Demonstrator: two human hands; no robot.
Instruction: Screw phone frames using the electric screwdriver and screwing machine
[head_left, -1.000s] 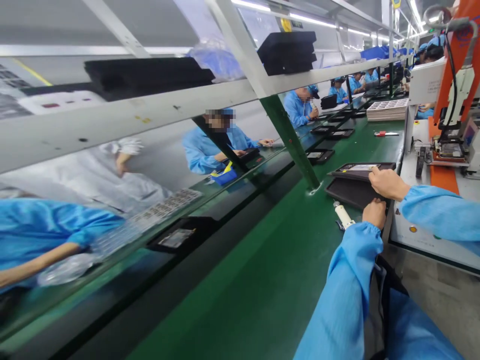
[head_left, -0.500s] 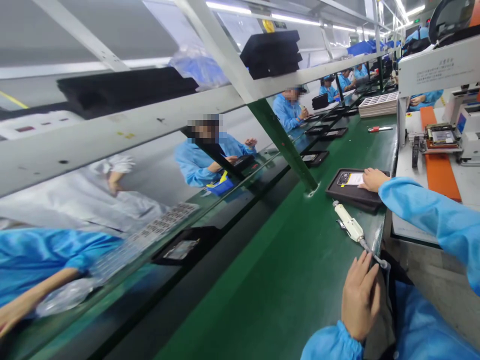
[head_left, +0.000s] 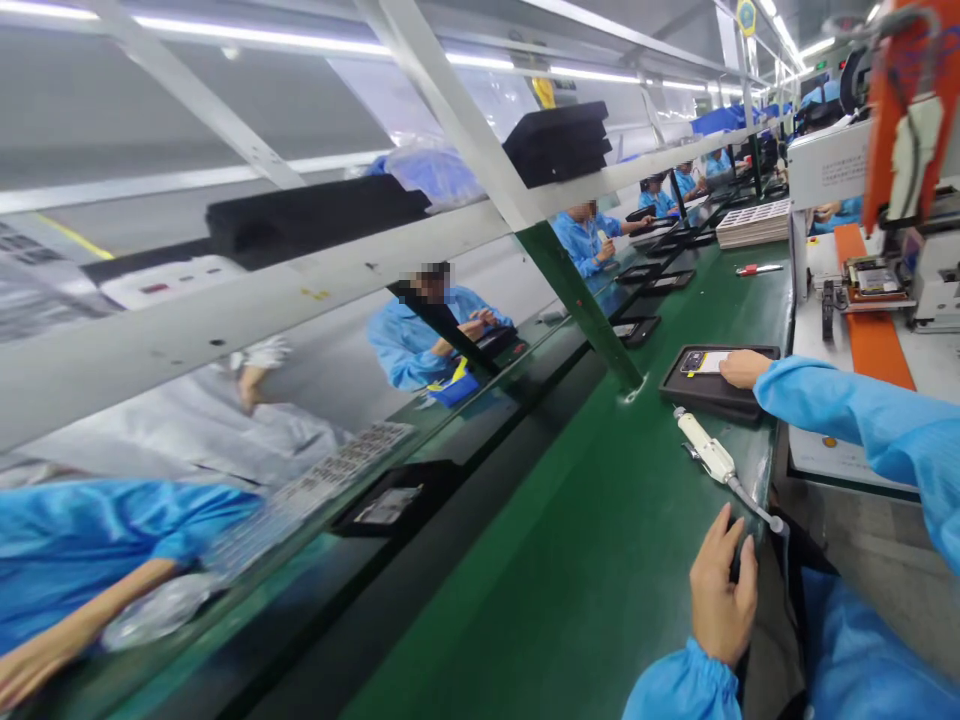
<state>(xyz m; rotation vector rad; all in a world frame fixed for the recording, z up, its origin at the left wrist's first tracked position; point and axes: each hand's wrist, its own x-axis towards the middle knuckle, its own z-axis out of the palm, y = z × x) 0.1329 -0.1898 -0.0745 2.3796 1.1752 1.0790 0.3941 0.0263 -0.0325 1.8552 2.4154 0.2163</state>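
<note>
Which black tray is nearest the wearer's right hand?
The black tray beside the white tool: only this one has the right hand over it.

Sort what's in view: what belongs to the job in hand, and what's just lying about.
Part of the job, as far as I can judge:
phone-like device, under the right hand
black tray beneath it
cream power tool, unheld, near that tray

Apparently just lying about:
red-and-white pen-like item
stack of pale trays
black stack overhead
</note>
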